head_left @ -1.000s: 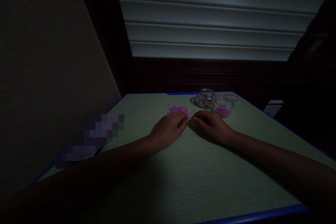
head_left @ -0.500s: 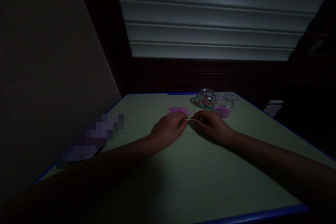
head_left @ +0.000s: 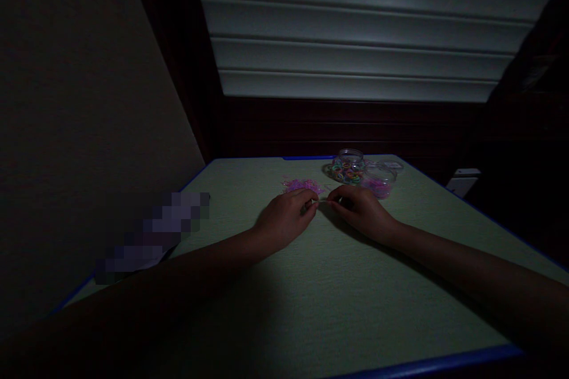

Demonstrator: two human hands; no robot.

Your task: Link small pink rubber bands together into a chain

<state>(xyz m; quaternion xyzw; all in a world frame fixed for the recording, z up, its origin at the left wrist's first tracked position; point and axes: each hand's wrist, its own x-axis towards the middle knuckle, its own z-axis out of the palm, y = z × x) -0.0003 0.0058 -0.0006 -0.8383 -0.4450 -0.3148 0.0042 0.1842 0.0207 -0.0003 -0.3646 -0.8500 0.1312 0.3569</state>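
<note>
Here, from far away, I see one left hand (head_left: 283, 219), fingertips closed on one thin pale string (head_left: 323, 201); one pink pile (head_left: 303, 186); one clear jar (head_left: 351, 157) of coloured rings (head_left: 348, 174); one right hand (head_left: 367, 213), pinching that string between both hands; one pink-filled jar (head_left: 386, 174).

pile (head_left: 303, 186) (on table (head_left: 338, 296)) left of jars (head_left: 349, 172)

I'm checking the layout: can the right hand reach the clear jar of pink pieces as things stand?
Probably yes: the clear jar of pink pieces stands just beyond the right hand, with nothing visible between them. That hand seems to pinch a thin strand shared with the left hand, though.
</note>
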